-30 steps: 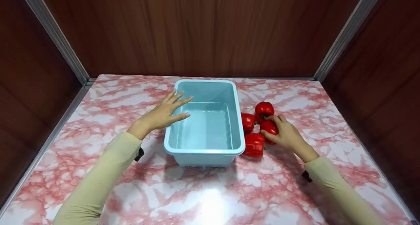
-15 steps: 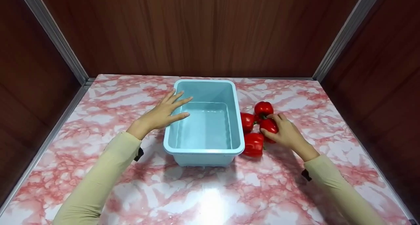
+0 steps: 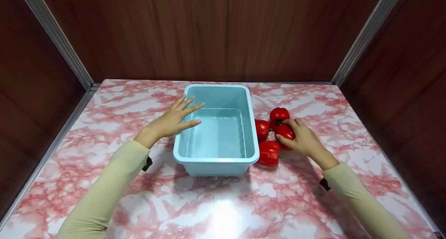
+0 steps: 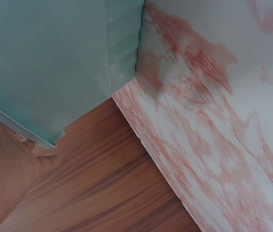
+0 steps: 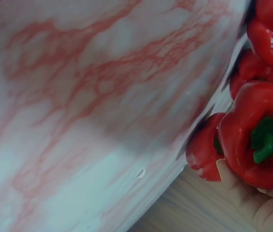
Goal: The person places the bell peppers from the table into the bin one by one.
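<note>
My right hand [image 3: 306, 139] grips a glossy red bell pepper [image 3: 285, 131], thumb on its near left side and fingers at its far side. In the right wrist view, this pepper [image 5: 240, 135] shows its green stem, with the hand's fingers along its lower edge. More red bell peppers lie close around it: one behind [image 3: 279, 114], one to its left against the tub [image 3: 262, 129] and one nearer the front [image 3: 269, 153]. My left hand [image 3: 170, 122] spreads its straight fingers over the left rim of a light blue plastic tub [image 3: 216, 160]. Nothing is in its grasp.
The deep rectangular tub stands mid-table with no contents visible. The table [image 3: 223, 204] has a red and white marbled top. Dark wood panels [image 3: 216, 33] with grey metal corner posts [image 3: 362, 37] enclose the back and sides.
My right hand and the pepper it grips have shifted slightly toward the back left. The left hand and the tub keep their places.
</note>
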`<state>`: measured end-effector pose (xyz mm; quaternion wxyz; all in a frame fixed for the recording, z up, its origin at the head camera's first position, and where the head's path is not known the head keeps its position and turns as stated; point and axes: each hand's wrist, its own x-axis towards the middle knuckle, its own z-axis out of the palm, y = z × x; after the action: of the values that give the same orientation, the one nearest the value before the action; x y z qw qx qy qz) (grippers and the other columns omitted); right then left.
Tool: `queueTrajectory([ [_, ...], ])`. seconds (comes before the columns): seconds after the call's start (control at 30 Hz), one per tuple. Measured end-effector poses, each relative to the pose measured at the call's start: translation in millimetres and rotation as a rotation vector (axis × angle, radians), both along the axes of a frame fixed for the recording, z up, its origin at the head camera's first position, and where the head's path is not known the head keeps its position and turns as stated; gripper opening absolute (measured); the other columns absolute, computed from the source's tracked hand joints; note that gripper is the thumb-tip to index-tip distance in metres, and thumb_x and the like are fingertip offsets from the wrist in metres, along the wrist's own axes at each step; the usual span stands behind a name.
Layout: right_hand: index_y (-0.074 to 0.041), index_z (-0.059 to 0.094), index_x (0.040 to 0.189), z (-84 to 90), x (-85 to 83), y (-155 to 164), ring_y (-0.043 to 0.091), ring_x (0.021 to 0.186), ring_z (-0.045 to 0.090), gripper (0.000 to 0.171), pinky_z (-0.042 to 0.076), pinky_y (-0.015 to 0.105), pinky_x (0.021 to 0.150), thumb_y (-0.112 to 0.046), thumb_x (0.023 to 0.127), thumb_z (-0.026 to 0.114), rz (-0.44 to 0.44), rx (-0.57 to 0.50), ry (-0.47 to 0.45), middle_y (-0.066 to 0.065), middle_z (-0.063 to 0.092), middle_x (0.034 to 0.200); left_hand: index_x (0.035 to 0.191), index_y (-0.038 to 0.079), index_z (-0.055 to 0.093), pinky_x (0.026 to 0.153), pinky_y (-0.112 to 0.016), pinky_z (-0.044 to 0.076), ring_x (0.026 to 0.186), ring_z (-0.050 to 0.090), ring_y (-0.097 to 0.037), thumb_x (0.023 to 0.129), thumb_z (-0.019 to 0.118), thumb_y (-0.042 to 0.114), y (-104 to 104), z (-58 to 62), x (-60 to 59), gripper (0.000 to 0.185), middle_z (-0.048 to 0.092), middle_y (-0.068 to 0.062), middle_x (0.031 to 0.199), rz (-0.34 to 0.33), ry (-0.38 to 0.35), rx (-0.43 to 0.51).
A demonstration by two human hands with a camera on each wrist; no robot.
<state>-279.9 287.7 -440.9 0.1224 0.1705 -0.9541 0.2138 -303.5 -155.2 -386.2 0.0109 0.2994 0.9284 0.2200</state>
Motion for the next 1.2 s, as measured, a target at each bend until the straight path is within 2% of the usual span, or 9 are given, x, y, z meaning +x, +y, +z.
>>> queueTrajectory([
  [0.73, -0.012, 0.051, 0.123, 11.2, -1.9, -4, 0.030, 0.089, 0.058, 0.059, 0.051, 0.050, 0.076, -0.052, 0.081, 0.062, 0.017, -0.014, 0.018, 0.011, 0.052, 0.105, 0.145, 0.044, 0.019, 0.106, -0.065, 0.008, 0.142, -0.012, -0.026, 0.088, 0.036, 0.066, -1, -0.1, -1.4, 0.063, 0.006, -0.002, 0.157, 0.003, -0.005, -0.019],
  [1.07, -0.011, 0.054, 0.119, 12.8, -2.3, -7, 0.028, 0.086, 0.058, 0.054, 0.052, 0.048, 0.074, -0.048, 0.080, 0.065, 0.037, -0.028, 0.077, 0.010, 0.052, 0.101, 0.145, 0.041, 0.020, 0.107, -0.064, 0.008, 0.143, -0.011, -0.027, 0.089, 0.037, 0.064, 0, 0.1, -0.8, 0.063, 0.007, -0.004, 0.157, -0.014, 0.004, -0.001],
  [1.2, -0.011, 0.053, 0.120, 14.8, -3.0, -8, 0.029, 0.089, 0.058, 0.056, 0.052, 0.049, 0.075, -0.049, 0.080, 0.064, 0.043, -0.031, 0.057, 0.011, 0.052, 0.105, 0.145, 0.042, 0.020, 0.106, -0.064, 0.008, 0.143, -0.011, -0.026, 0.088, 0.037, 0.065, 0, 0.0, -0.7, 0.064, 0.007, -0.002, 0.157, -0.007, -0.002, 0.001],
])
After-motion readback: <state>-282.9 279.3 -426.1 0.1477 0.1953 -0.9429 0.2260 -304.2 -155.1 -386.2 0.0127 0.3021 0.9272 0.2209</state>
